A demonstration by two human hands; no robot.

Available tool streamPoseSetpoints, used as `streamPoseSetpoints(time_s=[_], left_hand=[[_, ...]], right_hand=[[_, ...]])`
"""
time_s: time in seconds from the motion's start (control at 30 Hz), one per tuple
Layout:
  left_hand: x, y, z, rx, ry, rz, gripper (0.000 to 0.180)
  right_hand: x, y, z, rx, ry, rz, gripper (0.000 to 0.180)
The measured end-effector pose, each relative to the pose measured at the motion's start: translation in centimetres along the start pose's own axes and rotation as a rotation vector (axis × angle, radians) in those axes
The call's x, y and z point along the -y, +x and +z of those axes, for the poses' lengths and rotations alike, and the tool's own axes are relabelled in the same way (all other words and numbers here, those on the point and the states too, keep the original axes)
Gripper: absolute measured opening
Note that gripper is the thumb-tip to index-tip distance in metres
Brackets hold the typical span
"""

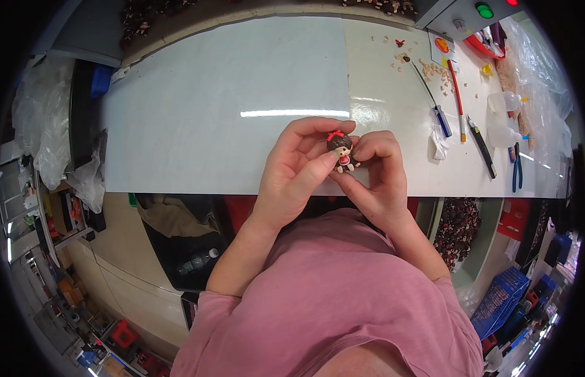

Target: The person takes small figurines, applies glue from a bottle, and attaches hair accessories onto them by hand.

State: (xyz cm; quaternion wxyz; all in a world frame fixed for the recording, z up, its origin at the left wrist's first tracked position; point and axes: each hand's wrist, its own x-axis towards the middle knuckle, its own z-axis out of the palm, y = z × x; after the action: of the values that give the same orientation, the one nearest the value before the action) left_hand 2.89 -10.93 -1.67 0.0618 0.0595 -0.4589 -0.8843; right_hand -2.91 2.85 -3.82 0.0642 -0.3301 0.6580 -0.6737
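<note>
1. Head view: our L grip (294, 164) & R grip (382, 171) both grasp the small figurine (340, 152), approx. upright btwn them, nr tabletop's (211, 100) front edge.
2. L thumb's against its front; R fingers at its side.
3. Off to R: screwdriver (441, 120), red brush (457, 94), blk knife (481, 147), pliers (518, 168).

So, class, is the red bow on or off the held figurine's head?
On: the red bow tops the dark hair of the figurine between left hand and right hand.
</note>
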Motion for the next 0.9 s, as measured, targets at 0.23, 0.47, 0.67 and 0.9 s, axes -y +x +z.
streamPoseSetpoints(time_s=[0.23,0.47,0.67,0.9], left_hand=[[-0.07,0.01,-0.22,0.016,0.015,-0.027,0.031],[0.1,0.01,-0.29,0.015,0.053,-0.014,0.031],[-0.1,0.02,-0.04,0.004,0.059,-0.025,0.03],[-0.61,0.47,-0.47,-0.032,-0.003,-0.114,0.026]], right_hand=[[-0.05,-0.08,-0.02,-0.012,-0.014,-0.004,0.038],[-0.01,-0.1,-0.1,-0.012,0.006,0.016,0.038],[-0.04,-0.11,-0.18,-0.013,0.015,0.007,0.038],[0.16,0.0,-0.04,-0.006,-0.004,0.003,0.036]])
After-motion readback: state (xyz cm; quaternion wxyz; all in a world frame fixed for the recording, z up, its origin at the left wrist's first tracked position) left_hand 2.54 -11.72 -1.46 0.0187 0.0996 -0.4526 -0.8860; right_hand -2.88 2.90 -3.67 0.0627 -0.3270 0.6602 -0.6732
